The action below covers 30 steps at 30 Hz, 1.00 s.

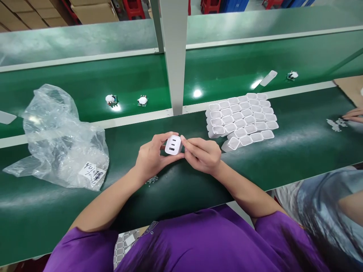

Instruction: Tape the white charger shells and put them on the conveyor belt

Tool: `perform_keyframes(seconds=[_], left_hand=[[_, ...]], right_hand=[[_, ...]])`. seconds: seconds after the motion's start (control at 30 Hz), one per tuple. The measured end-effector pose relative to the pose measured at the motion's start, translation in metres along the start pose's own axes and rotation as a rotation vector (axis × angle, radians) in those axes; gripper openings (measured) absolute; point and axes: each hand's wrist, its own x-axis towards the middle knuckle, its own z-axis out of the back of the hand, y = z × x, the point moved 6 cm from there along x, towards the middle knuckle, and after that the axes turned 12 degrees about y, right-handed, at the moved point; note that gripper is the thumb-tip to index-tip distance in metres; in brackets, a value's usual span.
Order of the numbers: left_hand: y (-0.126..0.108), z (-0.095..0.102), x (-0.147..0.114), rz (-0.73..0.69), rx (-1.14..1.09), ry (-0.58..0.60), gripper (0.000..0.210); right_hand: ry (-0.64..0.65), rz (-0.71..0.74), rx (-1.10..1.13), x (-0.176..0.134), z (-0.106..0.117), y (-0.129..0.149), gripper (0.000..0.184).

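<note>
My left hand (151, 156) is closed around a white charger housing (174, 144), thumb below and fingers above. Its end face, with two narrow slots and one wider dark slot, is turned up toward me. At the housing's right edge, the fingers of my right hand (202, 153) are pinched together. Whatever they may hold is too small or hidden to make out. Below my left hand, a little pile of tiny whitish pieces (152, 180) lies on the green work surface (181, 192).
Rows of open white housings (241, 119) stand to the right. A clear plastic bag (70, 151) with a handwritten label lies left. A grey post (175, 56) rises ahead. Small circuit boards (142, 100) lie on the green belt. Another person's hand (354, 114) touches small pieces at far right.
</note>
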Motion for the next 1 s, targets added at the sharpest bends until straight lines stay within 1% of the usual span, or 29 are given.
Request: perform_keyframes(seconds=[0.07,0.13,0.2,0.27,0.33,0.43,0.5,0.57,0.67,0.7,0.77,0.83,0.9,0.93,0.97,1.0], left_hand=[[0.001,0.001,0.001,0.02,-0.057,0.016,0.057],[0.003,0.0,0.003,0.05,-0.153,0.028,0.062],[0.006,-0.002,0.004,0.087,-0.257,0.036,0.064],[0.011,-0.007,0.005,0.133,-0.351,0.059,0.063],[0.017,-0.012,0.005,0.174,-0.43,0.088,0.062],[0.023,-0.018,0.006,0.219,-0.496,0.11,0.06],[0.023,-0.02,0.007,0.219,-0.549,0.123,0.058],[0.021,-0.021,0.009,0.205,-0.645,0.142,0.053],[0.02,-0.023,0.012,0.218,-0.807,0.173,0.047],[0.021,-0.025,0.012,0.237,-0.847,0.18,0.046],[0.023,-0.026,0.012,0.275,-0.899,0.18,0.044],[0.027,-0.027,0.012,0.303,-0.913,0.163,0.042],[0.03,-0.026,0.012,0.317,-0.908,0.139,0.041],[0.032,-0.026,0.012,0.321,-0.906,0.127,0.04],[0.033,-0.025,0.012,0.327,-0.907,0.117,0.04],[0.033,-0.025,0.013,0.332,-0.911,0.108,0.039]], right_hand=[[0.009,-0.086,0.183,0.001,-0.001,-0.007,0.034],[0.064,-0.212,0.432,0.001,-0.007,-0.017,0.031],[0.131,-0.318,0.628,0.001,-0.012,-0.025,0.03],[0.165,-0.406,0.726,0.0,-0.015,-0.03,0.03],[0.174,-0.471,0.76,-0.001,-0.014,-0.033,0.028],[0.155,-0.537,0.787,0.0,-0.014,-0.036,0.024],[0.133,-0.617,0.867,-0.001,-0.017,-0.041,0.025],[0.05,-0.762,1.015,-0.005,-0.022,-0.051,0.029],[-0.137,-1.019,1.268,-0.017,-0.034,-0.066,0.036],[-0.181,-1.094,1.345,-0.02,-0.04,-0.068,0.039],[-0.222,-1.24,1.477,-0.026,-0.052,-0.067,0.043],[-0.23,-1.385,1.568,-0.032,-0.064,-0.06,0.042],[-0.191,-1.489,1.629,-0.035,-0.074,-0.051,0.039],[-0.157,-1.507,1.656,-0.035,-0.077,-0.047,0.038],[-0.119,-1.495,1.684,-0.033,-0.078,-0.044,0.037],[-0.086,-1.453,1.709,-0.031,-0.078,-0.043,0.034]])
